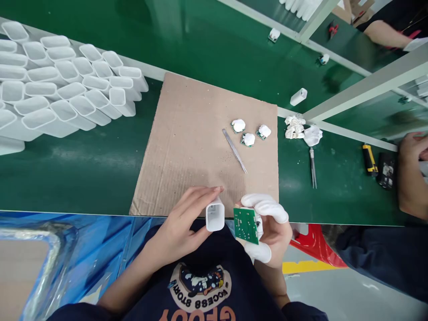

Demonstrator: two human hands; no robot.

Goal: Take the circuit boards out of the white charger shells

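Observation:
My left hand (185, 223) is wrapped round a white plastic housing (215, 218), its open end facing me. In my right hand (270, 227), which wears white finger cots, is a green circuit board (245, 225) with a white part behind it. The board and the housing are close together but apart, over the front edge of a cardboard sheet (190, 125). Metal tweezers (234, 151) lie on the cardboard. Beyond them sit three small boards with white covers, one of them a covered board (248, 139).
Many white housings (70, 91) stand packed at the left. To the right lie finger cots (294, 127), another pair of tweezers (313, 167) and a yellow-black tool (369, 159). A metal frame post (364, 84) crosses the right side. Other people's arms (413, 174) show there.

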